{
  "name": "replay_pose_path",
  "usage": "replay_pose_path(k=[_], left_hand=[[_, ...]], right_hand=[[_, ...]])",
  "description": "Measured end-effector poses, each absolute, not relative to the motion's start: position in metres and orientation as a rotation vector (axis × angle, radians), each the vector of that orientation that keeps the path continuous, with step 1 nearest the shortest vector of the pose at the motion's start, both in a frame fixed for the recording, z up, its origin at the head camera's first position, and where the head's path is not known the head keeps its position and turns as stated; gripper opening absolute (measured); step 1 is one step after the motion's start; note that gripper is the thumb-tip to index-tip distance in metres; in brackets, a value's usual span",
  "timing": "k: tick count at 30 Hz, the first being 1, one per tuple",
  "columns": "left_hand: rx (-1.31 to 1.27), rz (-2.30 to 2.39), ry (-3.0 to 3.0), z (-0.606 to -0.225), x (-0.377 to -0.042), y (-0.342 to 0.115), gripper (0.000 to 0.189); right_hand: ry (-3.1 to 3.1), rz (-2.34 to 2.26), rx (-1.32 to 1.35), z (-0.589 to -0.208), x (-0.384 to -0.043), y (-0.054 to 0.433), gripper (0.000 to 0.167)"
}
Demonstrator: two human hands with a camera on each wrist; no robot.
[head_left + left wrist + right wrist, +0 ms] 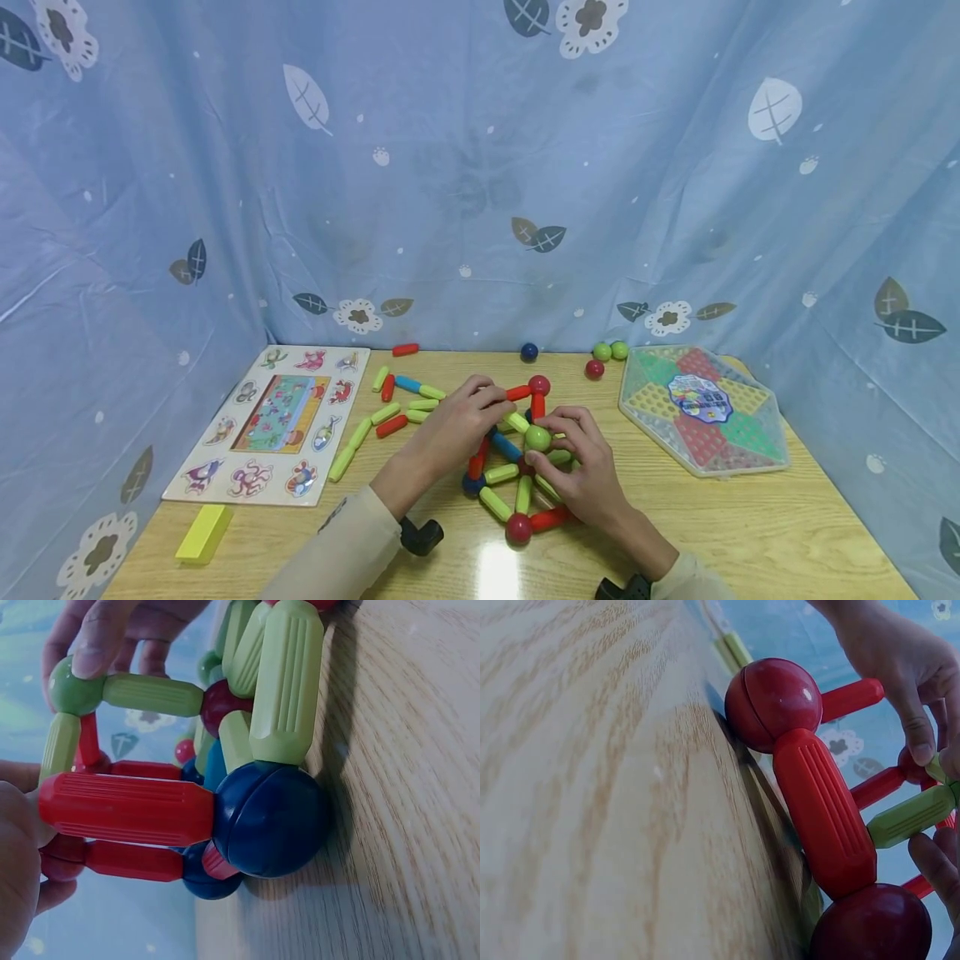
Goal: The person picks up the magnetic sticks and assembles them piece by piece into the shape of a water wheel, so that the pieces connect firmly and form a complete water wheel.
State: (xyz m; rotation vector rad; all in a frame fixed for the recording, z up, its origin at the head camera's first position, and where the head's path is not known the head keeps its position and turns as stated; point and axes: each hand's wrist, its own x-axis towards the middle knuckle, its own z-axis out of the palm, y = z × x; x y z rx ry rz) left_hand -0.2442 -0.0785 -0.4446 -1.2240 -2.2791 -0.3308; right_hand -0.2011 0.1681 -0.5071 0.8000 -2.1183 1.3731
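Observation:
A magnetic construction of coloured rods and balls stands on the table, its base a ring with a dark red ball (519,528) at the front and a dark blue ball (472,484) on the left. Upright red rods (127,808) rise from it. My left hand (467,421) pinches a light green rod (517,422) at the top of the frame. On the right, my right hand (588,475) grips a green ball (537,437) between thumb and fingers, the rod's end against it. Another green rod (154,695) runs down from that ball. The left fingertips are partly hidden.
Loose green, red and blue rods (362,435) lie left of the construction. Several balls (595,369) sit at the back, near a hexagonal board-game case (637,400). At left are a picture puzzle board (225,383) and a yellow block (204,535). A curtain (465,167) encloses the table.

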Motion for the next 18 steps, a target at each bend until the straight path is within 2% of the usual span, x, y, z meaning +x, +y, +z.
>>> replay_pose_path(k=[10,13,18], left_hand=[[-1.215,-0.429,-2.322,-0.444,-0.244,-0.08,0.029],[-1.161,-0.64,-2.413,-0.447,-0.244,-0.082,0.04],[-0.96,-1.316,-2.616,-0.458,-0.246,-0.087,0.068]], right_hand=[[-2.125,1.362,0.795,-0.506,-0.2,0.168,0.045],[-2.122,1.361,0.798,-0.505,-0.2,0.168,0.045],[-2.125,1.357,0.804,-0.504,-0.2,0.169,0.045]])
